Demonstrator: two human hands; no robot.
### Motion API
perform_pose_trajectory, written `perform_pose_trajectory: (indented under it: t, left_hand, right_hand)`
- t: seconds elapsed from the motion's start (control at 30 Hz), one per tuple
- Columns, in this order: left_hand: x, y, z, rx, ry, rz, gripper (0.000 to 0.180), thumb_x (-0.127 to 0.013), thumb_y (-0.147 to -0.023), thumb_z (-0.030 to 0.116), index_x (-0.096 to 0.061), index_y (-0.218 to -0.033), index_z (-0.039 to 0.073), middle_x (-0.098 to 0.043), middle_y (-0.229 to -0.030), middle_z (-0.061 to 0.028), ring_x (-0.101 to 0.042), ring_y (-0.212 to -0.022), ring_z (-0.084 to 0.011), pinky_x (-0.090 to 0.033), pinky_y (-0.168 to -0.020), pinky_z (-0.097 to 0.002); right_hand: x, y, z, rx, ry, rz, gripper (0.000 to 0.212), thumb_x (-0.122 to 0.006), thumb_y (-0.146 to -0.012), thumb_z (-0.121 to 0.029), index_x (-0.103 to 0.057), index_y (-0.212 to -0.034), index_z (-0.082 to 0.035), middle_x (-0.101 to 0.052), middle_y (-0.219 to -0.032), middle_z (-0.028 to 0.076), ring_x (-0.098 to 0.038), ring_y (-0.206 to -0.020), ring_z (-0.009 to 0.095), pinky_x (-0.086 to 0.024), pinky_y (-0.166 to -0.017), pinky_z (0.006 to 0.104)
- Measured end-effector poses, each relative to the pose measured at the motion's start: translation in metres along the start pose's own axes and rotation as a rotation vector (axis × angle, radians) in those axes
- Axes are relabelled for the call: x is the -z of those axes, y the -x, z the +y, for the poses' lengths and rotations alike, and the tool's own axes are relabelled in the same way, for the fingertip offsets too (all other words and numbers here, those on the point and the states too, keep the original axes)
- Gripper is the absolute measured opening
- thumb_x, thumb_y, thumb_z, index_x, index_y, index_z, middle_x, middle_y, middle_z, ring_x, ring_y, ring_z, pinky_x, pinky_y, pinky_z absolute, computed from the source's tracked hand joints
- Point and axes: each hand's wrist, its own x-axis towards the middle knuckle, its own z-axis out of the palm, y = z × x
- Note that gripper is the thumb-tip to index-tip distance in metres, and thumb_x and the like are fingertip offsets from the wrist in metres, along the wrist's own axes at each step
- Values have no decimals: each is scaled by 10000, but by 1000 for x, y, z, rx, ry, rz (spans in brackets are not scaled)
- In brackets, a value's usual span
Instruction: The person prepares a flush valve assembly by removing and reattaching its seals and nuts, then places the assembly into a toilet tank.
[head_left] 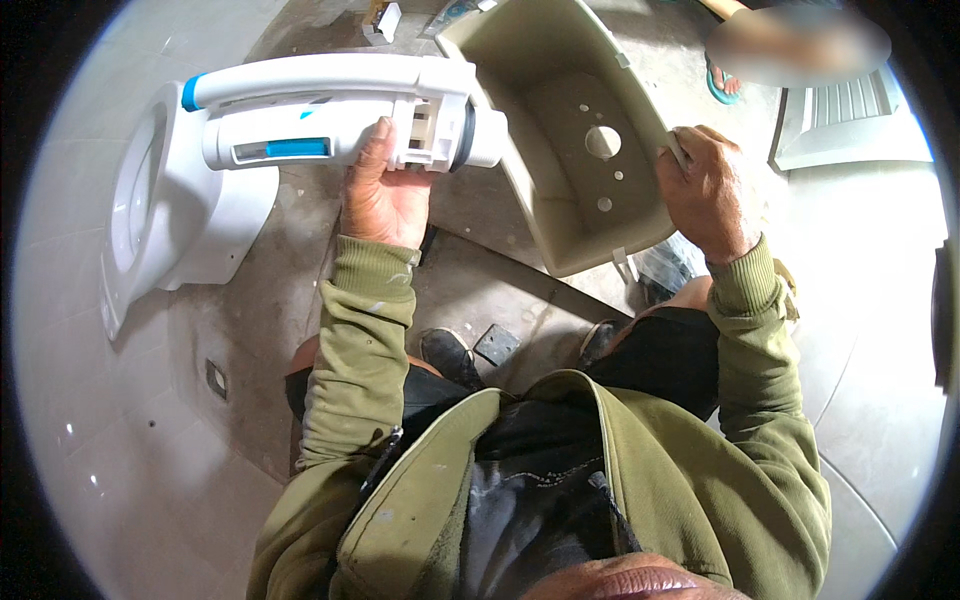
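Note:
My left hand (pixel 390 205) holds a toilet flush valve (pixel 285 115), a long white plastic piece with blue parts and a dark rubber ring near its right end. The thumb lies on top of it; the fingers are mostly hidden underneath. My right hand (pixel 712 195) grips the right rim of an open toilet tank (pixel 535 130). The tank is tilted, so its beige inside shows, with one large round hole and several small ones. The valve's right end overlaps the tank's left edge in view, outside the large hole. Whether they touch, I cannot tell.
A white toilet bowl (pixel 190 215) is at the left by the tiled wall. A ribbed white ceramic piece (pixel 850 120) lies at the upper right, near another person's sandalled foot (pixel 722 85). A small grey block (pixel 497 345) lies between my shoes; a small box (pixel 381 22) is farther back.

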Motion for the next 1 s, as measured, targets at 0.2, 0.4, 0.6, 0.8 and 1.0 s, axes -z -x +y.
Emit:
perform_pose_trajectory:
  t: [0.2,0.4,0.6,0.8,1.0]
  left_hand:
    - [2,-2,2,11,-37,10,428,-768,-879,220,-602,-1245,73,-612,-1260,-103,-578,-1222,-275,-460,-1077,-524]
    - [11,-6,1,7,27,18,563,-816,-818,128,-558,-1318,105,-598,-1230,-60,-587,-1187,-242,-542,-962,-533]
    - [1,-6,1,-41,20,-2,580,-832,-793,76,-557,-1303,87,-606,-1208,-67,-609,-1143,-230,-551,-970,-472]
    - [-11,1,3,-132,-77,-15,709,-857,-778,49,-458,-1360,118,-576,-1251,-65,-585,-1177,-230,-525,-1013,-435]
    - [-4,3,-1,-190,-83,-43,782,-841,-774,36,-384,-1402,127,-564,-1272,-64,-566,-1204,-207,-501,-1047,-408]
  right_hand:
    - [2,0,-8,47,17,38,169,-622,-843,-167,-614,-757,-21,-608,-728,189,-637,-664,396,-500,-616,470]
    - [1,1,-20,34,-1,21,154,-609,-839,-157,-599,-761,-23,-585,-718,176,-611,-652,391,-479,-605,457]
    - [-1,2,-18,96,-80,44,185,-592,-826,-113,-660,-931,24,-631,-803,198,-643,-715,383,-512,-658,453]
    - [-3,5,-13,180,-33,39,241,-607,-833,-97,-676,-1032,21,-650,-847,196,-654,-752,375,-524,-686,444]
    - [0,5,-26,133,-42,22,229,-603,-829,-75,-673,-1006,53,-640,-841,207,-648,-753,383,-514,-689,450]
